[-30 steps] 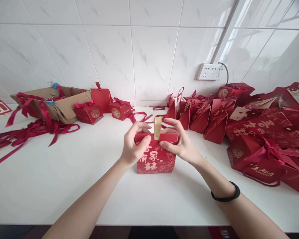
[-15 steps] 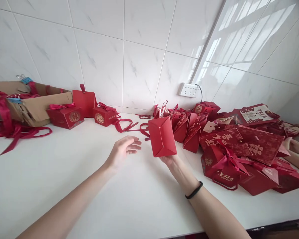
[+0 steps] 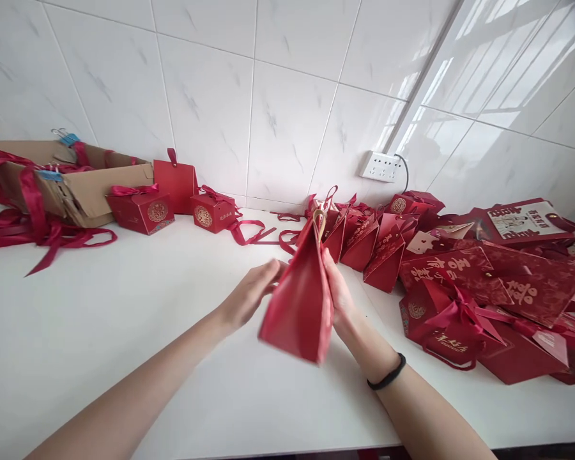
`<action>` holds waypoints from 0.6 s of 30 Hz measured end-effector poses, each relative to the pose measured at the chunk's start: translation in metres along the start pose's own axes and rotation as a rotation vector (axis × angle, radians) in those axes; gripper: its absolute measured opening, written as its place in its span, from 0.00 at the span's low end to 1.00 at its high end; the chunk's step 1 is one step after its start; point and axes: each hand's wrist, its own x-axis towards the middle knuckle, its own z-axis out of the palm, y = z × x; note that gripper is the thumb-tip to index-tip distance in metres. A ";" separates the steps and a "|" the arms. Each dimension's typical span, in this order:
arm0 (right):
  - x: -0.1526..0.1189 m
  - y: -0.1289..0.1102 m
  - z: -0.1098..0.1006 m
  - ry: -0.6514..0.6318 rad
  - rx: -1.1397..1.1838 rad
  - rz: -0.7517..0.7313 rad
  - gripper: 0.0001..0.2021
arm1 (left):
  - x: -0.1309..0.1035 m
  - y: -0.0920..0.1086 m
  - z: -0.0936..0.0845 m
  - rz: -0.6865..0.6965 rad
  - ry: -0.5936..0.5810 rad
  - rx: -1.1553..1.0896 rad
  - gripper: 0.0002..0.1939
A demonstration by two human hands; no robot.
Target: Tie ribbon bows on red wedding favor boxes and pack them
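Note:
A red gift box point(image 3: 297, 303) with a narrow top and a wide base is held upright above the white table, slightly blurred. My right hand point(image 3: 338, 291) grips it along its right side, the thumb near the upper edge. On the other side, my left hand point(image 3: 256, 287) is beside the box with its fingers bent toward it; the fingertips are partly hidden behind the box, so contact cannot be made out. Pale loops show at the box's narrow top. A black band circles my right wrist.
Many red boxes point(image 3: 455, 335) with ribbons crowd the right side of the white table point(image 3: 196, 396). At the back left are a cardboard box point(image 3: 100, 185) of ribbons, two small boxes and a red bag point(image 3: 175, 185). A power strip point(image 3: 381, 166) hangs on the wall.
The held box has turned from showing its folded base to standing upright, narrow end up. My left hand has moved right, up beside it. The view has shifted slightly.

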 end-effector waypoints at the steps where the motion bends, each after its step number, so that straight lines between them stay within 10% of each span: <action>1: 0.002 -0.002 0.001 0.073 0.041 0.017 0.22 | 0.001 0.001 -0.004 0.005 -0.013 -0.024 0.28; 6: 0.005 -0.005 0.003 0.372 -0.043 -0.145 0.19 | 0.009 -0.011 -0.021 -0.064 0.115 0.202 0.29; 13: -0.008 -0.008 0.006 -0.267 -0.011 -0.260 0.16 | 0.009 -0.031 -0.024 -0.153 0.094 -0.189 0.19; 18: -0.020 -0.012 0.011 -0.366 -0.082 -0.289 0.17 | 0.005 -0.024 -0.020 -0.098 -0.053 -0.244 0.18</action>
